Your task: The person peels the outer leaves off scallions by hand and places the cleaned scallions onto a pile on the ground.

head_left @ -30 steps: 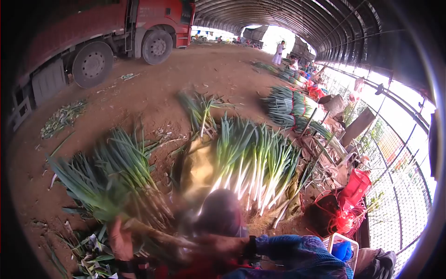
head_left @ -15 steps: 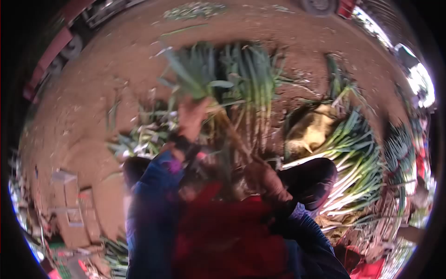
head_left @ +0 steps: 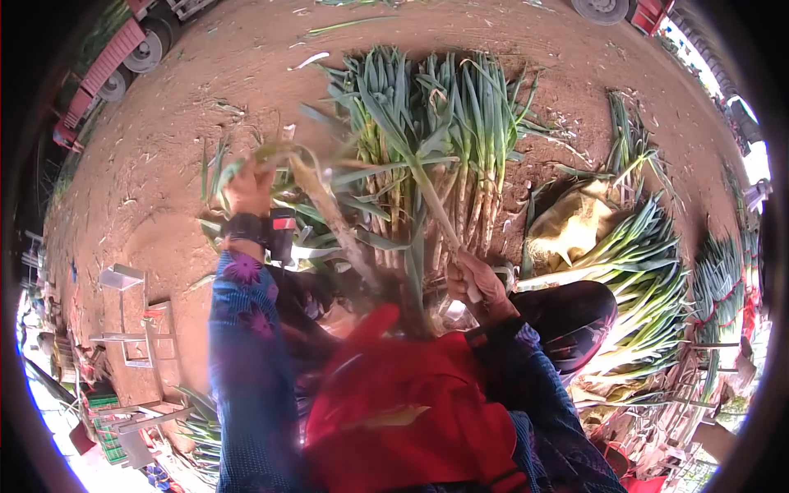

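Observation:
My right hand [head_left: 479,286] is wrapped round the pale lower stem of a green onion [head_left: 433,201], whose green leaves point up and away over the rows lying on the ground. My left hand [head_left: 246,191], slightly blurred, is closed on a stripped outer leaf [head_left: 316,191], a dry, dirty length that hangs from it down toward my lap. Ahead of both hands lie upright-facing bunches of green onions [head_left: 485,123], roots toward me. Below my left hand are loose leaf scraps [head_left: 308,238]. A red apron [head_left: 411,403] covers my lap.
On the right, a yellow sack [head_left: 571,226] lies beside a pile of trimmed green onions [head_left: 637,304]. Metal frames [head_left: 136,337] stand on the dirt at left. Wheels of parked vehicles [head_left: 148,51] show at the far edge.
My left hand has moved left, pulling the stripped leaf away from the bunches. My right hand stays near the same place, holding the stem. The view has tilted slightly.

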Tool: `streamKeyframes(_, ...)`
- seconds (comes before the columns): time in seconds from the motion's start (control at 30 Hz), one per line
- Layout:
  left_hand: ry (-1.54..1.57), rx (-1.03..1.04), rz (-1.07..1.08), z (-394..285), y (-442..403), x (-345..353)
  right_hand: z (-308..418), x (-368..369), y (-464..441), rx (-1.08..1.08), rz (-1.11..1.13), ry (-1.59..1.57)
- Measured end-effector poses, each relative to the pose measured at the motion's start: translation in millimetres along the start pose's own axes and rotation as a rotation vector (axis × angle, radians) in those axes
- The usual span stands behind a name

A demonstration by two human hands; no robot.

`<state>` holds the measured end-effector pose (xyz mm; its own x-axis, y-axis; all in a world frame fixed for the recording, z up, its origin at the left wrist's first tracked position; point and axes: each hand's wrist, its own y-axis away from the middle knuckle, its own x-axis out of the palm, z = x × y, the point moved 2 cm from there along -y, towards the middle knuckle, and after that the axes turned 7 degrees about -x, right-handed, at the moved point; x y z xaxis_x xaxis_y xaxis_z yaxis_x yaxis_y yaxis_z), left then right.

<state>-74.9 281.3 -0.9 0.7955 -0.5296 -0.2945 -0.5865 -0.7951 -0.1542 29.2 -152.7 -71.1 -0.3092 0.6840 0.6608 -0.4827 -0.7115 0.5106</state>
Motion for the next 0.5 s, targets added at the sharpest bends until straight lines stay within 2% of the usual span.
streamKeyframes(0.03, -0.306, 0.161, 0.016, 23.6, 6.5, 2.3, 3.7, 5.1, 8.9, -0.020, 0.065, 0.012)
streamKeyframes(0.07, -0.448, 0.302, 0.098, 34.0, 22.2, 14.9, 7.0, 10.4, 17.3, -0.047, 0.048, 0.048)
streamKeyframes(0.13, -0.236, -0.052, 0.319, 92.9, 33.3, 51.9, 10.5, 21.3, 37.4, -0.101, 0.017, 0.125)
streamKeyframes(0.2, 0.136, -0.417, 0.324, 75.8, 52.5, 101.2, 13.5, 28.9, 55.9, -0.120, -0.018, 0.243)
streamKeyframes(0.27, 0.519, -0.870, 0.191, 34.6, 71.4, 151.2, 9.3, 27.2, 70.1, -0.158, 0.025, 0.329)
streamKeyframes(0.37, 0.687, -0.933, 0.283, -2.6, 67.4, 185.0, 9.7, 28.2, 94.6, -0.142, 0.060, 0.373)
streamKeyframes(0.5, 0.784, -0.914, 0.340, 14.3, 33.5, 184.4, 13.5, 28.6, 116.2, -0.049, 0.044, 0.426)
